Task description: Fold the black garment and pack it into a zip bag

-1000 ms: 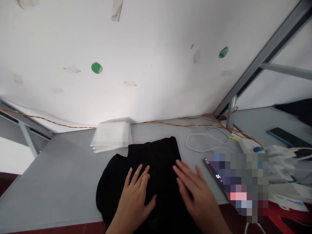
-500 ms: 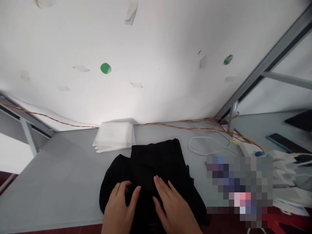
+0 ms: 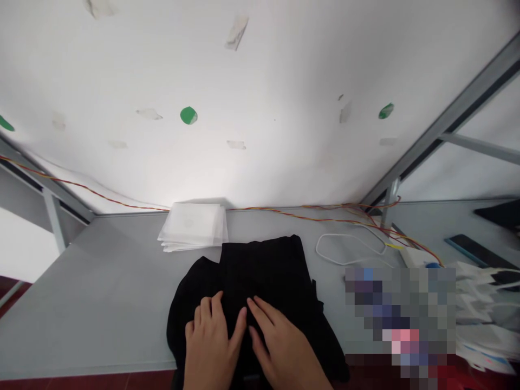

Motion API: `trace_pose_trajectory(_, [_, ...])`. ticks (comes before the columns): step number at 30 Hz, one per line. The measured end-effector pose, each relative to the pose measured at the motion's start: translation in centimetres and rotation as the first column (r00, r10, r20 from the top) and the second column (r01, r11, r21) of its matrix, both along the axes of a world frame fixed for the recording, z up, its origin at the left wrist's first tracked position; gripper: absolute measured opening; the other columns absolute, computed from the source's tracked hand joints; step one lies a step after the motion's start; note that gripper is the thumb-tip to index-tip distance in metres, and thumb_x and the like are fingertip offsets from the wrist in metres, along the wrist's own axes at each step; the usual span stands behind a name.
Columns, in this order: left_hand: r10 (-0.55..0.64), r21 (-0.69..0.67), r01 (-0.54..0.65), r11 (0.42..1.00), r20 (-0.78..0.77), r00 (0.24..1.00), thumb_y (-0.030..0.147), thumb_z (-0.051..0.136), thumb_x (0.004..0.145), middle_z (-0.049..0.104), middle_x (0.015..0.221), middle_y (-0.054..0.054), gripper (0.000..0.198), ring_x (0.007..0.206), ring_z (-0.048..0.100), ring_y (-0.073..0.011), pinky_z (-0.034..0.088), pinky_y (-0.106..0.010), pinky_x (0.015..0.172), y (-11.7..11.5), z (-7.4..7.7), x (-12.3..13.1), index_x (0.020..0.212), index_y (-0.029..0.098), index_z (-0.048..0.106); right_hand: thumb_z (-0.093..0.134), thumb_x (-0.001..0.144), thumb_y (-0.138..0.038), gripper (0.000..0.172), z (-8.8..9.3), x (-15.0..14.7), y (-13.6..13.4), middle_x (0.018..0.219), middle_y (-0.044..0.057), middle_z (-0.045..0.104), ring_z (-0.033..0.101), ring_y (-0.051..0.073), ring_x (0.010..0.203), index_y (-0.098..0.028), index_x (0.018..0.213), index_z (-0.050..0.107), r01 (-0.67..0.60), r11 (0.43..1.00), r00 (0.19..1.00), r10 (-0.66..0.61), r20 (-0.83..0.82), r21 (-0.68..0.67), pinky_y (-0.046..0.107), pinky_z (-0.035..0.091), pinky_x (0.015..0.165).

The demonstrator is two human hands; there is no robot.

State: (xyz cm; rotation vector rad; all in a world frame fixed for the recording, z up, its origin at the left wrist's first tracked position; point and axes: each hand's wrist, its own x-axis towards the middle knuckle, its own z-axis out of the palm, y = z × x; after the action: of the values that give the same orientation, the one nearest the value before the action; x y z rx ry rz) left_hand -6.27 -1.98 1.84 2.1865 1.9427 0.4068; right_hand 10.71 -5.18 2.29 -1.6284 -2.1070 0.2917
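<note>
Directly under both palms, at the near edge of the surface (image 3: 101, 292), lies the folded black garment (image 3: 264, 265), its bulk running away beyond the fingertips; left hand (image 3: 211, 341) and right hand (image 3: 280, 346) press flat side by side, fingers extended, gripping nothing.

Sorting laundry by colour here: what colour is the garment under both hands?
Black, with no visible pattern; the head view shows the garment clearly.
</note>
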Motion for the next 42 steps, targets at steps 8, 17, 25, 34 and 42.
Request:
trace_pose_trajectory(8, [-0.040,-0.165,0.074,0.984,0.200,0.979,0.027,0.030,0.102,0.073,0.104,-0.007,0.040,0.093,0.071,-0.0229,0.055,-0.036,0.081,2.9,1.7,-2.3,0.110,0.024,0.069,0.049,0.098,-0.016,0.052,-1.0,1.2,-1.6,0.151,0.013,0.058,0.058,0.026,0.138,-0.012,0.150,0.054,-0.046,0.997,0.997,0.050,-0.056,0.065,0.038,0.056,0.108])
trace_pose_trajectory(17, [-0.058,-0.078,0.108,0.991,0.482,0.874,0.033,0.039,0.101,0.074,0.121,-0.006,0.038,0.111,0.072,-0.0246,0.059,-0.042,0.098,2.5,0.4,-2.4,0.118,0.026,0.073,0.045,0.099,-0.020,0.055,-1.9,1.4,-1.9,0.148,0.014,0.061,0.063,0.026,0.133,-0.012,0.154,0.049,0.064,0.985,0.940,-0.112,-0.323,-0.158,0.041,0.056,0.108])
trace_pose_trajectory(25, [-0.146,-0.035,0.227,0.973,0.671,0.727,0.035,0.043,0.107,0.062,0.148,0.000,0.041,0.137,0.059,-0.0219,0.050,-0.043,0.115,0.7,1.2,2.2,0.144,0.036,0.059,0.050,0.104,-0.032,0.053,-1.4,5.0,-4.3,0.154,0.009,0.056,0.060,0.024,0.136,-0.025,0.156,0.047,0.126,0.954,0.785,-0.264,-0.561,-0.273,0.038,0.053,0.111])
trace_pose_trajectory(34, [-0.512,0.245,0.451,0.858,0.338,0.790,0.023,0.065,0.094,0.066,0.143,-0.006,0.043,0.142,0.053,-0.0317,0.050,-0.061,0.112,0.6,-1.4,8.5,0.137,0.030,0.062,0.054,0.102,-0.043,0.043,-1.6,10.8,-5.8,0.140,0.012,0.068,0.068,0.026,0.126,-0.024,0.139,0.064,0.424,0.877,0.679,-0.473,-0.561,-0.227,0.037,0.059,0.104])
trace_pose_trajectory(42, [-0.623,0.334,0.535,0.776,0.274,0.732,0.009,0.048,0.100,0.072,0.133,-0.003,0.041,0.129,0.065,-0.0217,0.055,-0.050,0.111,1.6,-1.7,8.1,0.134,0.028,0.061,0.050,0.104,-0.033,0.039,-0.2,10.0,-4.6,0.140,0.009,0.069,0.068,0.026,0.126,-0.025,0.140,0.063,0.408,0.913,0.834,-0.382,-0.397,-0.021,0.039,0.060,0.104])
